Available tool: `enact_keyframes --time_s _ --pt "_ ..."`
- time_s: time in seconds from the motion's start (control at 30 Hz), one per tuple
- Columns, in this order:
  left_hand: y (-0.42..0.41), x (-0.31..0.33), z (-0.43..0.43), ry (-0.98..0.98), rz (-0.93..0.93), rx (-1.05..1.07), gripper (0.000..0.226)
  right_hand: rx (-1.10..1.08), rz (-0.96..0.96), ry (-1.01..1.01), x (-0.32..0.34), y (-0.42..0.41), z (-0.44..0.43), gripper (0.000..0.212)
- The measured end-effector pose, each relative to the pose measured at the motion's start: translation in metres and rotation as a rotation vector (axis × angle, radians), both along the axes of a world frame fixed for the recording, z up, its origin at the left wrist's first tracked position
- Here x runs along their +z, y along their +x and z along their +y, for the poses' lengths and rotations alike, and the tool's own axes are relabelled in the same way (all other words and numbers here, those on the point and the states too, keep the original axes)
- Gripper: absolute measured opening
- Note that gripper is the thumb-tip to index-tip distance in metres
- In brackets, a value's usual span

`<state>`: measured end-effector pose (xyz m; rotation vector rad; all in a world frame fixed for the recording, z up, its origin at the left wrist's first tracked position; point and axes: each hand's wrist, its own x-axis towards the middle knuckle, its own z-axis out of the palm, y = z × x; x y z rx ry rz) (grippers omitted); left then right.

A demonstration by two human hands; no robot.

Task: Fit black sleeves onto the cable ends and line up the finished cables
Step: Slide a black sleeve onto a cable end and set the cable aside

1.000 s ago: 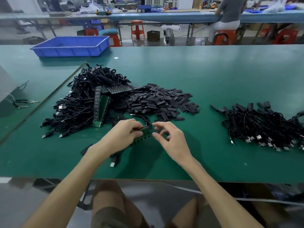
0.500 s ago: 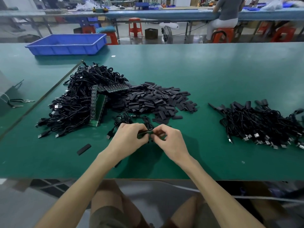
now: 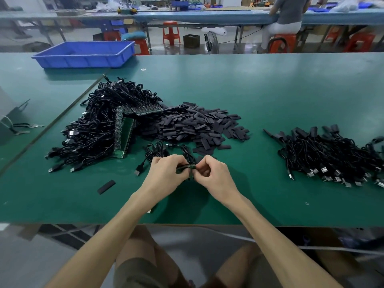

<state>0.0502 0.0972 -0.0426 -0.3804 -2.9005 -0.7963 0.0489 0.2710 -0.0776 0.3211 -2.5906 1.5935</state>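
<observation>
Action is concentrated at the front of the worktop (image 3: 270,90), where a small green strip (image 3: 187,166) is pinched from both sides. One end is gripped by the curled left hand (image 3: 166,173), the other by the curled right hand (image 3: 216,177), and nothing else is held. Whether a sleeve is already started on it cannot be told, as the joint is hidden by the fingertips. Just behind the hands a small cable bundle (image 3: 162,149) is seen. The heap of black sleeves (image 3: 197,125) is piled beyond that, the tangle of unsleeved cables (image 3: 93,132) is banked to the left, and the finished cables (image 3: 332,154) are laid well apart on the right. One stray sleeve (image 3: 106,187) is left alone at the near left. For this step, it is judged that the strip should be held straight by one hand while the sleeve is eased on squarely by the other, so that no edge is snagged. Force should be spared, since a thin strip could be bent.
</observation>
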Motion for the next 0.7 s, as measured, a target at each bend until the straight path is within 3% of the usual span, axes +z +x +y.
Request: enact_keyframes --time_s 0.47,0.63,0.7 --pt "0.006 0.000 0.016 -0.022 -0.001 0.110 0.016 0.000 -0.016 0.009 0.000 0.001 0.000 0.024" --pt "0.006 0.000 0.006 -0.020 0.036 0.030 0.005 -0.009 -0.010 -0.030 0.002 0.001 0.001 0.015" --pt "0.007 -0.002 0.002 0.014 0.039 0.006 0.015 -0.008 0.004 -0.036 0.002 0.001 0.000 0.014"
